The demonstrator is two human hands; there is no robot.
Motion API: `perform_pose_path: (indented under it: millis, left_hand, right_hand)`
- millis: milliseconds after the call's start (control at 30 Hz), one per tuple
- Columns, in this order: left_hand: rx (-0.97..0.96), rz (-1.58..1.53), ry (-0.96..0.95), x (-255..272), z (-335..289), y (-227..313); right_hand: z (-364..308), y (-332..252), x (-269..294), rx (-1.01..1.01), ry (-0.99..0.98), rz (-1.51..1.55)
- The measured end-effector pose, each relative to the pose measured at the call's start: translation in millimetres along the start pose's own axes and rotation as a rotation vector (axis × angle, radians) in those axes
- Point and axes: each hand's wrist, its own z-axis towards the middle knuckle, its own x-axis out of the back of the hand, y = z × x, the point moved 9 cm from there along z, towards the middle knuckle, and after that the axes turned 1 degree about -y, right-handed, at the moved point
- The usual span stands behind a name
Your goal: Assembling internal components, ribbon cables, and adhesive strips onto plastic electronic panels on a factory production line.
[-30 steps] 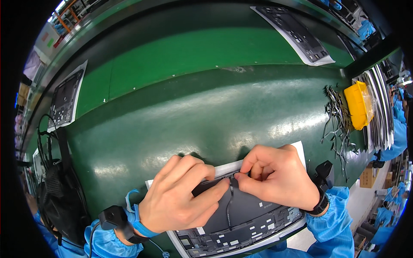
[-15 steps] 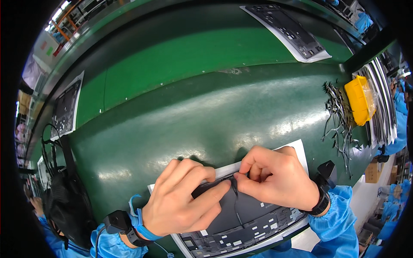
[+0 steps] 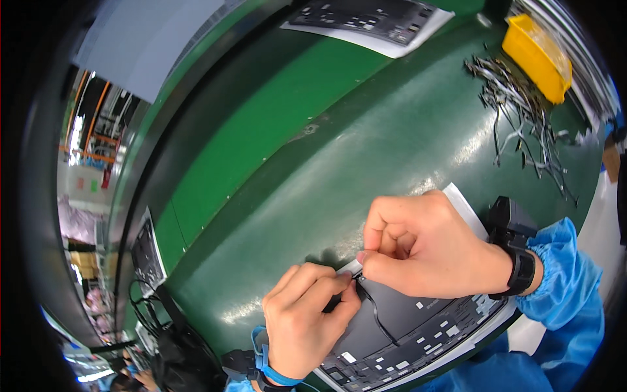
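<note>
Dark grey panel (image 3: 421, 330), flat on its white sheet (image 3: 465, 204) at the bench's near edge, and both hands are busy along its far side! Black cable (image 3: 379, 317) runs down across it from the fingertips. Left hand (image 3: 308, 317) has thumb and index drawn close at the cable's upper end; whether they truly pinch it, I can't tell. Right hand (image 3: 436, 247) curls its fingers, thumb and index tip pressed together just over the panel's rim; what sits between them, if anything, is hidden.

Delicate stuff, this: I'd want light fingertips, one hand steadying the cable by its end, no sharp tug or kink, and wrists off the small parts below.

Now the bench (image 3: 339, 176): worn dark green, glossy with glare, brighter green along its far edge, where a second panel (image 3: 362, 18) lies. Far right corner, a yellow bin (image 3: 537, 59) beside a tangle of loose cables (image 3: 516, 108). Black bag (image 3: 184, 353) by the left edge; orange-framed racks (image 3: 98, 127) and lights beyond!
</note>
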Motion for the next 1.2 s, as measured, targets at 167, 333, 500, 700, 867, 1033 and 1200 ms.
perform_pose_path:
  millis: [167,333,500,700,867,1033,1200]
  left_hand:
    - [0.025,0.101,-0.079,6,10,15]
    - [0.143,0.123,-0.216,-7,18,7]
    - [0.044,0.160,-0.108,-7,10,11]
    - [-0.052,0.191,-0.065,-5,10,20]
    - [-0.018,0.214,-0.081,-11,15,20]
    - [-0.133,0.231,-0.034,-11,10,25]
    - [-0.206,0.244,-0.009,-12,9,30]
  right_hand:
    - [4,-1,5,-0.049,0.047,0.185]
    - [1,5,14,-0.045,0.109,0.261]
    - [0,5,12,-0.003,0.098,0.238]
    - [0,-4,19,0.071,0.124,0.151]
    - [1,-2,21,0.046,0.117,0.154]
    - [0,-4,23,0.047,0.097,0.166]
    - [0,-8,24,0.133,0.127,0.085]
